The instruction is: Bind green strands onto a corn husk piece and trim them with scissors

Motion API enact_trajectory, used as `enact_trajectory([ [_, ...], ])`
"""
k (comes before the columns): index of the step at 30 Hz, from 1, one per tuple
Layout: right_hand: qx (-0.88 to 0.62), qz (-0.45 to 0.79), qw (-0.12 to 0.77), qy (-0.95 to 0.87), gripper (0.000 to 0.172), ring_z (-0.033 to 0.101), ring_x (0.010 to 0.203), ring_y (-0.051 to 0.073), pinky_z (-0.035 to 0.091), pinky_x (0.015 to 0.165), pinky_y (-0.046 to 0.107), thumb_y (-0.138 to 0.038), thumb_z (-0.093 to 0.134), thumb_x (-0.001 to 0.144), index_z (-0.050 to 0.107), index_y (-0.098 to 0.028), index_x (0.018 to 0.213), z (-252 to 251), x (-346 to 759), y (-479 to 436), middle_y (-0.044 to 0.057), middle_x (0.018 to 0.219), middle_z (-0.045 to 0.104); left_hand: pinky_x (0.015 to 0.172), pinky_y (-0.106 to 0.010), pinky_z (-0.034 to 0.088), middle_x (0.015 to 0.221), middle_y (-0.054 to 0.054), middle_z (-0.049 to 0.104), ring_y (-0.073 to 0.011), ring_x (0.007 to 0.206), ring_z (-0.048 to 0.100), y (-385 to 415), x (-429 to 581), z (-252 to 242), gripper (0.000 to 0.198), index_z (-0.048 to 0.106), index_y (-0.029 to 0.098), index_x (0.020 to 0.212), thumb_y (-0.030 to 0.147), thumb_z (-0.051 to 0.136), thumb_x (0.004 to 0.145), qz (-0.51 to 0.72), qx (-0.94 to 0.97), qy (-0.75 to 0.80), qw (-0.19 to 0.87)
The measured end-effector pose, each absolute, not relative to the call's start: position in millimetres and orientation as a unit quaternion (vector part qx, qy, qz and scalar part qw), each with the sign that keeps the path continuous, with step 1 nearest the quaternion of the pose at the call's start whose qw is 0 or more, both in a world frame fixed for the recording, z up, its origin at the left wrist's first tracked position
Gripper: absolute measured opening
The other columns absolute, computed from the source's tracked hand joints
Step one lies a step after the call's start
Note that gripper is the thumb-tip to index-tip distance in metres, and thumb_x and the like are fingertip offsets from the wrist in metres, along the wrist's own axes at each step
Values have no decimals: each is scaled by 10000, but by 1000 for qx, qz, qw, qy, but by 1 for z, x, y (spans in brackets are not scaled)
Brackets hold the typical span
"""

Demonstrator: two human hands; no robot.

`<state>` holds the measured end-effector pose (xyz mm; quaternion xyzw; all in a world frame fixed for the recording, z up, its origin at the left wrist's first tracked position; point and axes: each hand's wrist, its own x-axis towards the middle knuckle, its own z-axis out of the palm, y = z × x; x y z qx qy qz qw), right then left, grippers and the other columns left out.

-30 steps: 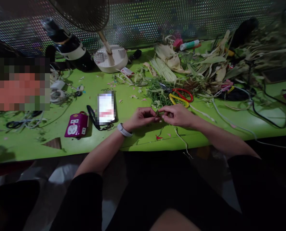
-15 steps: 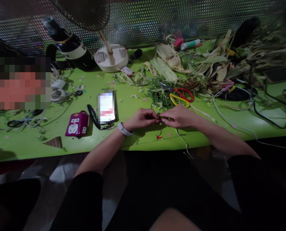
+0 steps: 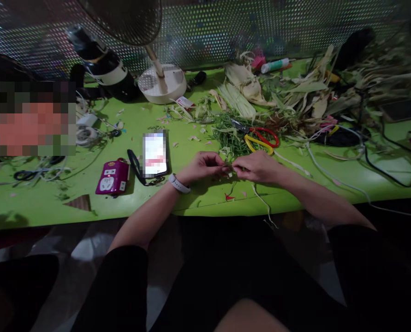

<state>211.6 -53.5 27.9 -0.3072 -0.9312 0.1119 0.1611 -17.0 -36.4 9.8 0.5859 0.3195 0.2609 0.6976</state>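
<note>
My left hand (image 3: 207, 167), with a pale band on its wrist, pinches one side of a small piece of green plant strand (image 3: 228, 166) near the table's front edge. On the other side my right hand (image 3: 253, 167) is closed on the same piece, its fingertips a little apart from the left ones. The fingers cover most of the strand. Just beyond the hands lies a heap of thin green strands (image 3: 224, 133). Scissors (image 3: 259, 138) with one red and one yellow handle rest on that heap. A pale braided strand (image 3: 262, 200) hangs over the edge below my right hand.
A lit phone (image 3: 154, 154) and a purple socket block (image 3: 112, 177) lie left of my hands. Behind stand a fan (image 3: 162, 85) and a dark bottle (image 3: 110, 74). Dried corn husks (image 3: 245, 87) and a glue stick (image 3: 275, 65) lie at the back. A white cable (image 3: 343, 177) runs along the right.
My right hand's fingers have drawn slightly away from the left ones and curled more tightly. My left hand stays almost in place. The whole view has shifted slightly.
</note>
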Motion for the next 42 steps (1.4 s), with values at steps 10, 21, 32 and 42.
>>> enact_trajectory([
  [10, -294, 17, 183, -938, 225, 528, 573, 108, 349, 573, 275, -235, 441, 943, 642, -191, 851, 25, 207, -55, 19, 701, 670, 550, -205, 570, 726, -27, 717, -135, 660, 717, -33, -13, 14, 341, 579, 121, 887, 310, 805, 714, 275, 521, 352, 727],
  [21, -306, 41, 188, -932, 205, 597, 620, 128, 390, 600, 282, -207, 447, 922, 647, -187, 879, 21, 206, -53, 36, 774, 714, 538, -180, 536, 755, -27, 727, -137, 669, 719, -29, -17, 11, 401, 541, 142, 1007, 262, 798, 723, 243, 503, 315, 767],
  [32, -305, 58, 171, -935, 243, 594, 621, 132, 395, 585, 285, -197, 420, 931, 644, -191, 835, 25, 204, -55, 27, 716, 689, 482, -176, 467, 766, -25, 722, -118, 639, 680, -30, -16, 8, 417, 574, 144, 1046, 207, 790, 696, 243, 528, 296, 759],
  [42, -261, -27, 209, -942, 229, 567, 580, 110, 377, 558, 264, -176, 435, 937, 639, -176, 834, 17, 205, -54, 14, 689, 683, 491, -175, 478, 789, -45, 727, -134, 679, 701, -29, -17, 8, 429, 588, 128, 1033, 308, 808, 712, 247, 517, 317, 756],
])
